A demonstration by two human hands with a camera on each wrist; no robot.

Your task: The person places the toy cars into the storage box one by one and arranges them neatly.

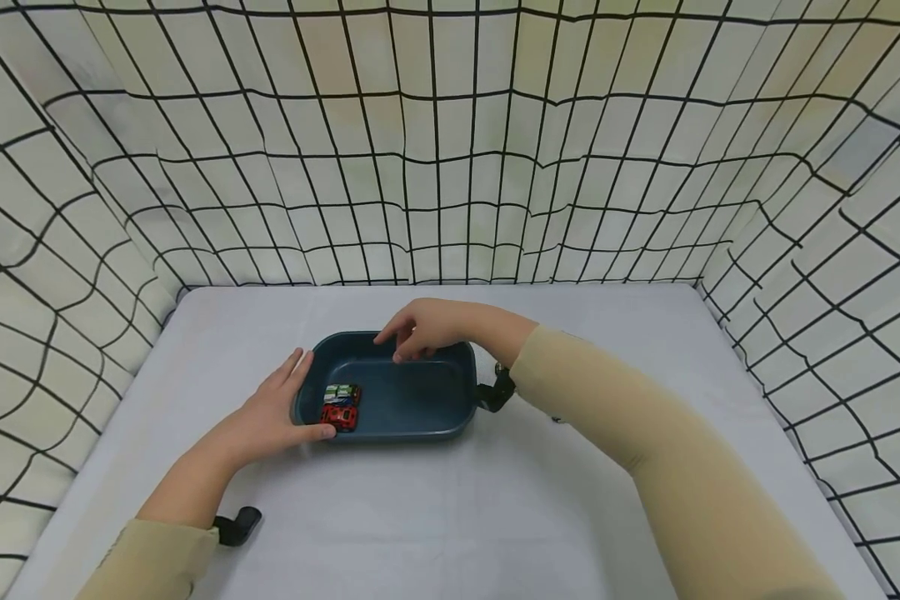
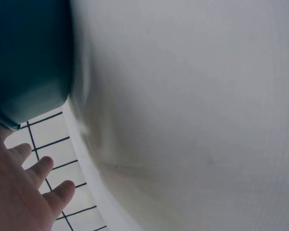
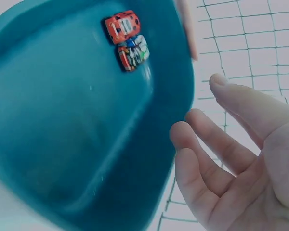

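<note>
A dark teal tray point(image 1: 412, 400) lies in front of me. Inside its left end sit a red toy car point(image 1: 339, 417) and, right behind it, a green-and-white toy car point(image 1: 342, 392) with some blue showing. My left hand point(image 1: 273, 414) rests at the tray's left end, fingers straight and spread, thumb on the front corner near the red car. Over the tray's back part hovers my right hand point(image 1: 429, 327), its fingers loosely bent and nothing between them. In the right wrist view, the red car point(image 3: 123, 27) and the multicoloured car point(image 3: 134, 53) lie side by side.
White cloth point(image 1: 450, 508) covers the table. White walls with black netting point(image 1: 435, 158) stand at the back and both sides. Small objects, too hidden to identify, peek out by the right sleeve point(image 1: 592, 383). Each wrist carries a black camera mount point(image 1: 238, 527).
</note>
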